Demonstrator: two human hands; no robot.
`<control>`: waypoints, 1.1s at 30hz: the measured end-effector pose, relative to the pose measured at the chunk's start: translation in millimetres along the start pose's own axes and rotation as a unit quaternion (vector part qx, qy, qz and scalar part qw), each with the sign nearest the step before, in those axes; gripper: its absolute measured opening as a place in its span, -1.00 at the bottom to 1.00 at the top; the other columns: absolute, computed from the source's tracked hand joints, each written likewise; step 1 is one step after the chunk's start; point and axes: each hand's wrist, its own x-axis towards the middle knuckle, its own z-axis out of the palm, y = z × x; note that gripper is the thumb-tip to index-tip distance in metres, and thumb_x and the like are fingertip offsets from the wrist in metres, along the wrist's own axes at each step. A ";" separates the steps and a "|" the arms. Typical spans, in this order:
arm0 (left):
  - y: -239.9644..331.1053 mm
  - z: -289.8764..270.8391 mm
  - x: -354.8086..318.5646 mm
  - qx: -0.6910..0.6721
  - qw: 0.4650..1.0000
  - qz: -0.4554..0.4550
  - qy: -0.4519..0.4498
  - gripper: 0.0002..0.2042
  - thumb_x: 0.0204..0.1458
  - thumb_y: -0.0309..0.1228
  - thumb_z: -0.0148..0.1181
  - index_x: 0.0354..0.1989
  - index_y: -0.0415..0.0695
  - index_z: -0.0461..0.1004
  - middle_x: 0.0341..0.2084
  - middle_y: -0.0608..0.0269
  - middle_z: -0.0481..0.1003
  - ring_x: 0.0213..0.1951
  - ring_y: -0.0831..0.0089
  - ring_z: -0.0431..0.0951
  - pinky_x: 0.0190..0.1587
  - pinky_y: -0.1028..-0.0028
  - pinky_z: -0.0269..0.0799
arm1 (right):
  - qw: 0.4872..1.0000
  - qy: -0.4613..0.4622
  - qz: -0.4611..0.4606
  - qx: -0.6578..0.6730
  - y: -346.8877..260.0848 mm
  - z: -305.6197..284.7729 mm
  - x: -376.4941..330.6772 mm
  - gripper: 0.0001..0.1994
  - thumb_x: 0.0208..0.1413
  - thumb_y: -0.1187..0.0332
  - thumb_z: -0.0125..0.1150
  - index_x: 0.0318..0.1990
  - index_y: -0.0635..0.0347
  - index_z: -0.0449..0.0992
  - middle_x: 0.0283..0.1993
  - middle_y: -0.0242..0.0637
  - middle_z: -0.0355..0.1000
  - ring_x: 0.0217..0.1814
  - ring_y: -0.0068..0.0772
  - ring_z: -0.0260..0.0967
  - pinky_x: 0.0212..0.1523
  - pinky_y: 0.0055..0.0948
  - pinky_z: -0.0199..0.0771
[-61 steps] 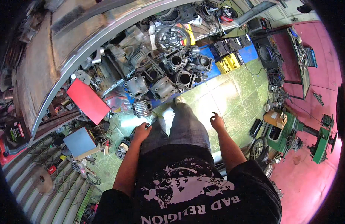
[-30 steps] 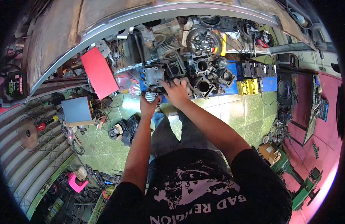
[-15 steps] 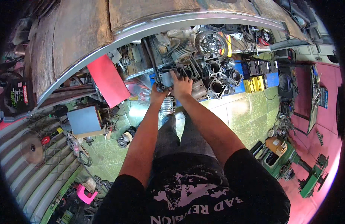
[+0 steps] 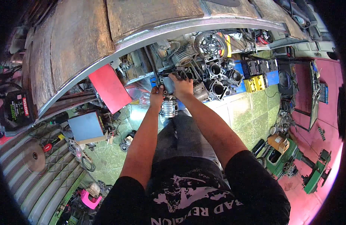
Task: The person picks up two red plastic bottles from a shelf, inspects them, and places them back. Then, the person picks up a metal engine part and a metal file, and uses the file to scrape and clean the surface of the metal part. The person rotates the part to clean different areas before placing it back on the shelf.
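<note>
A grey metal engine part, which looks like a cylinder block, sits between my two hands at the edge of the lower shelf. My left hand is closed at its near left corner, fingers curled against it. On the right side, my right hand grips the part with the thumb side over its top; some fingertips are hidden. A silver finned cylinder lies just below, close to my left hand. A long dark bar rises behind the part. Beside my right hand sits another round metal cylinder.
Several cylinder blocks crowd the blue surface to the right, near a yellow box. The wooden bench top overhangs at the far side. A red panel leans at left. Green machinery stands at lower right.
My left hand has shifted slightly left, its fingers now curled up at the part's corner, and more of the finned cylinder shows. My right hand stays on the part. The view has shifted slightly.
</note>
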 end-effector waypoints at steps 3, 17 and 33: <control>9.4 1.2 -15.2 -0.014 0.999 -0.005 -0.029 -0.66 0.27 -0.15 0.31 0.04 -0.12 0.49 -0.32 0.31 0.58 -0.46 0.49 0.53 -0.47 0.44 0.39 | 0.996 0.076 -0.025 0.032 12.0 10.2 -14.6 -0.06 -0.12 0.28 0.51 0.48 -0.55 0.21 0.17 -0.14 0.57 0.30 0.04 0.43 0.30 0.05 0.29; 29.9 -53.1 -207.9 0.082 0.947 0.288 -0.113 -0.34 0.14 -0.60 0.32 0.45 -0.13 0.28 0.36 0.03 0.33 -0.11 0.51 0.56 -0.18 0.56 0.49 | 0.929 0.250 -0.124 0.243 26.2 -8.5 -150.1 -0.02 -0.45 0.29 0.70 0.33 -0.09 0.39 -0.01 -0.08 0.54 0.06 0.09 0.41 0.13 -0.01 0.30; 226.8 -24.4 -421.3 0.340 0.772 0.518 0.143 -0.30 0.08 -0.37 0.38 0.39 -0.27 0.24 0.33 -0.21 0.18 0.04 -0.10 0.52 0.05 0.12 0.55 | 0.631 0.226 -0.175 0.721 -72.3 -187.8 -220.4 0.10 -0.26 0.21 0.75 0.34 0.16 -0.02 0.12 -0.23 0.30 0.11 -0.33 0.34 0.17 -0.32 0.38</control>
